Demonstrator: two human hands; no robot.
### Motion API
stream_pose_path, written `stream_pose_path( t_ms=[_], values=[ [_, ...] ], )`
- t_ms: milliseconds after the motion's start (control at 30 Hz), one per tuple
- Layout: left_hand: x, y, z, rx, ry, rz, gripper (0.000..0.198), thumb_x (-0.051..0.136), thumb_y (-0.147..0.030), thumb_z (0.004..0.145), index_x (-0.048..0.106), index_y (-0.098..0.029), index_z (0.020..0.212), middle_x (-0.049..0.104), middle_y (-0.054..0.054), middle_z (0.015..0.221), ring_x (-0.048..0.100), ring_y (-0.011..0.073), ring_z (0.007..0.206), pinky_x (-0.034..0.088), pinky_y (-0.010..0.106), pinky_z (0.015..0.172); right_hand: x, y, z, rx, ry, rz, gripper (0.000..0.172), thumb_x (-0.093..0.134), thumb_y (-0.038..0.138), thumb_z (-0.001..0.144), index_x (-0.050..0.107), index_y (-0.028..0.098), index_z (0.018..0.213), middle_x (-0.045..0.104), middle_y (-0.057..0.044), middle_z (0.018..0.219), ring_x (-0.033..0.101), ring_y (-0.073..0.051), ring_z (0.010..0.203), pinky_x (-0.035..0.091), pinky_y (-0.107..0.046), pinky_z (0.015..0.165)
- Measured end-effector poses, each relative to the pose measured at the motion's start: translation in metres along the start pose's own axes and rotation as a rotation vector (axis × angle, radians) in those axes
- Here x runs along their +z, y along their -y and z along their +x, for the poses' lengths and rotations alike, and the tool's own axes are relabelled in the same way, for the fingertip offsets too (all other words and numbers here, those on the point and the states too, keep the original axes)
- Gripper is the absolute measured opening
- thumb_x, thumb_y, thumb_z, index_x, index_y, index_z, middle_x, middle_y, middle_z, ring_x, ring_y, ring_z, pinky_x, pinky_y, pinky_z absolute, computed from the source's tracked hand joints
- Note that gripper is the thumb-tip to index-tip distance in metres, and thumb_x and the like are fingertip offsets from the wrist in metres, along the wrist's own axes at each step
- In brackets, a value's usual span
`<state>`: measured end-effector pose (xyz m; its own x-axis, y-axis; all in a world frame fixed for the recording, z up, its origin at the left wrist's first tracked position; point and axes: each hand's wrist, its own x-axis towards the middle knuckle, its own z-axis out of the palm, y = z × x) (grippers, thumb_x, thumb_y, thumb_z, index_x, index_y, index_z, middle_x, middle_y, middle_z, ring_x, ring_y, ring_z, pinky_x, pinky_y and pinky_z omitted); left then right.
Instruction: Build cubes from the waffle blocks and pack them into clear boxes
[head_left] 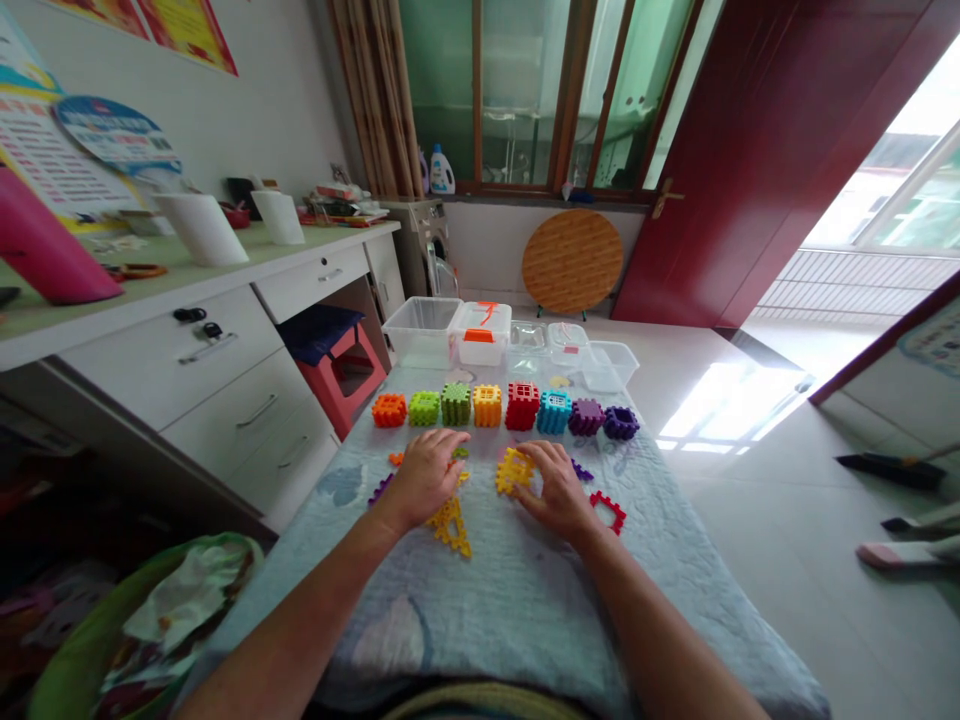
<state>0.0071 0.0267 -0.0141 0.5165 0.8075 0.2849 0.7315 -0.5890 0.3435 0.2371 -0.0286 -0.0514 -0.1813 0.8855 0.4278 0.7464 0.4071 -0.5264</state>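
Note:
My right hand point(556, 486) has its thumb and fingers at the right edge of a yellow interlocking toy block piece point(512, 472). Above the cloth-covered table, my left hand point(427, 478) reaches over loose flat pieces with its fingers stretched out; nothing shows in it. Yellow pieces point(451, 528) lie below that hand, and a purple piece point(381, 488) pokes out at its left. To the right of my right hand is a red frame-shaped piece point(616, 512). Several assembled cubes stand in a row beyond both hands, from an orange cube point(389, 410) to a dark purple cube point(621, 422).
Clear plastic bins point(421, 335) and a lidded box with an orange latch point(484, 345) line the table's far end. At left stand a drawer desk point(195, 335), a red stool point(341, 365) and a green basket point(67, 640). A red door point(697, 200) is at right.

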Motion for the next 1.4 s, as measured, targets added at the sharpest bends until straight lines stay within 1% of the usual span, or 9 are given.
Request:
stream_pose_path(
  t_ms=[200, 367, 633, 767, 867, 1000, 1100, 1200, 1400],
  values=[
    [-0.003, 0.021, -0.028, -0.041, -0.166, -0.029, 0.025, 0.052, -0.022, 0.085, 0.060, -0.019, 0.108, 0.065, 0.007, 0.111, 0.058, 0.0242, 0.106, 0.044, 0.042, 0.095, 0.005, 0.006, -0.001, 0.022, 0.103, -0.086, 0.042, 0.063, 0.021, 0.075, 0.056, 0.020, 0.117, 0.064, -0.009, 0.110, 0.051, -0.025, 0.098, 0.042, -0.040, 0.088],
    [-0.007, 0.035, -0.047, -0.090, -0.209, -0.047, 0.024, 0.052, -0.025, 0.084, 0.061, -0.019, 0.105, 0.066, 0.007, 0.108, 0.059, 0.0244, 0.103, 0.045, 0.042, 0.094, 0.006, 0.006, -0.001, 0.030, 0.105, -0.100, 0.046, 0.062, 0.021, 0.076, 0.055, 0.018, 0.121, 0.063, -0.010, 0.113, 0.050, -0.026, 0.099, 0.042, -0.041, 0.089],
    [0.000, 0.036, -0.059, -0.072, -0.331, -0.007, 0.021, 0.047, -0.021, 0.086, 0.061, -0.021, 0.102, 0.067, 0.007, 0.105, 0.059, 0.0244, 0.102, 0.045, 0.043, 0.095, 0.009, 0.006, -0.001, 0.011, 0.098, -0.092, 0.052, 0.063, 0.025, 0.076, 0.052, 0.021, 0.127, 0.059, -0.010, 0.123, 0.050, -0.027, 0.107, 0.040, -0.043, 0.093],
    [-0.002, 0.028, -0.057, -0.036, -0.336, -0.002, 0.022, 0.049, -0.021, 0.086, 0.059, -0.020, 0.105, 0.066, 0.008, 0.107, 0.057, 0.0245, 0.104, 0.043, 0.043, 0.097, 0.007, 0.005, -0.001, 0.031, 0.101, -0.100, 0.056, 0.063, 0.023, 0.073, 0.051, 0.020, 0.128, 0.061, -0.010, 0.121, 0.049, -0.028, 0.106, 0.039, -0.043, 0.092],
    [-0.005, 0.014, -0.049, 0.003, -0.248, -0.029, 0.026, 0.053, -0.022, 0.084, 0.058, -0.020, 0.110, 0.064, 0.008, 0.112, 0.055, 0.0245, 0.110, 0.041, 0.043, 0.101, 0.007, 0.007, 0.000, 0.046, 0.115, -0.094, 0.059, 0.061, 0.020, 0.072, 0.050, 0.020, 0.130, 0.062, -0.010, 0.117, 0.049, -0.028, 0.103, 0.039, -0.043, 0.091],
    [-0.002, -0.010, -0.027, 0.094, -0.013, -0.081, 0.043, 0.062, -0.025, 0.078, 0.056, -0.021, 0.120, 0.061, 0.008, 0.121, 0.051, 0.0250, 0.117, 0.039, 0.042, 0.104, 0.009, 0.010, 0.000, 0.034, 0.126, -0.072, 0.065, 0.062, 0.024, 0.072, 0.045, 0.020, 0.134, 0.063, -0.010, 0.113, 0.050, -0.027, 0.102, 0.040, -0.043, 0.091],
    [0.006, -0.026, -0.007, 0.154, 0.119, -0.068, 0.054, 0.068, -0.031, 0.073, 0.053, -0.021, 0.124, 0.058, 0.009, 0.126, 0.049, 0.0272, 0.118, 0.039, 0.043, 0.103, 0.007, 0.007, -0.001, 0.002, 0.114, -0.046, 0.070, 0.063, 0.025, 0.071, 0.041, 0.019, 0.137, 0.061, -0.010, 0.119, 0.050, -0.028, 0.108, 0.039, -0.045, 0.094],
    [0.013, -0.037, 0.010, 0.178, 0.211, -0.002, 0.057, 0.071, -0.040, 0.071, 0.055, -0.017, 0.121, 0.059, 0.011, 0.124, 0.049, 0.0293, 0.116, 0.039, 0.044, 0.102, 0.002, -0.003, -0.002, 0.019, 0.041, -0.035, 0.066, 0.058, 0.022, 0.072, 0.042, 0.020, 0.136, 0.059, -0.011, 0.122, 0.050, -0.028, 0.110, 0.040, -0.046, 0.095],
    [0.015, -0.053, 0.031, 0.184, 0.427, 0.184, 0.045, 0.071, -0.043, 0.069, 0.063, -0.018, 0.106, 0.062, 0.011, 0.112, 0.054, 0.0303, 0.109, 0.042, 0.043, 0.095, -0.007, -0.026, -0.002, 0.126, -0.176, -0.056, 0.050, 0.052, 0.016, 0.073, 0.052, 0.019, 0.123, 0.064, -0.009, 0.108, 0.055, -0.027, 0.103, 0.042, -0.046, 0.095]
  ],
)
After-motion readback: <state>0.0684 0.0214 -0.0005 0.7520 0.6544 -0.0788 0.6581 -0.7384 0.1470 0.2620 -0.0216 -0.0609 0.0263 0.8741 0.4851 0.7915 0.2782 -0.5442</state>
